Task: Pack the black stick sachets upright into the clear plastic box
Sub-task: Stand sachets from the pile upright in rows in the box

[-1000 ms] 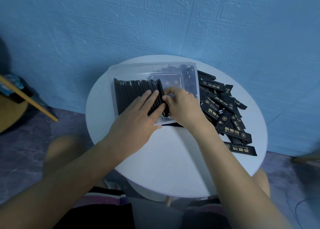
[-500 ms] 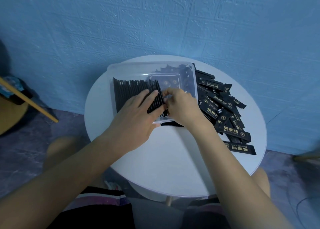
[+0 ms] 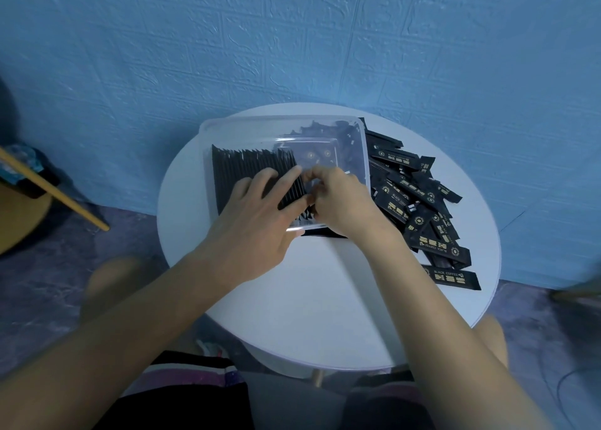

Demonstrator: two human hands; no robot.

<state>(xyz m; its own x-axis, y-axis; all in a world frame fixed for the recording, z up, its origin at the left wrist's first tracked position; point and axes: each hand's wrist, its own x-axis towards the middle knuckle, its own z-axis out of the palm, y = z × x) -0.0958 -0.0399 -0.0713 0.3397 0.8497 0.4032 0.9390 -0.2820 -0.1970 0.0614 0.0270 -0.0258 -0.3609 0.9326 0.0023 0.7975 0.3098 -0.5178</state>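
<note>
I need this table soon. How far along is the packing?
Done: the box holds an upright row of sachets at its left. In hand: the left hand presses that row; the right hand works at its end. Left: the loose pile on the table.

The box (image 3: 208,130) sits on the far half of the table (image 3: 325,299). A row (image 3: 240,169) of sachets stands in its left part, a loose pile (image 3: 419,202) lies just right of it. The left hand (image 3: 257,211) rests on the row, the right hand (image 3: 341,198) at the row's right end

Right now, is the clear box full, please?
Partly full: upright sachets fill the left of the box; the right part is unpacked.
</note>
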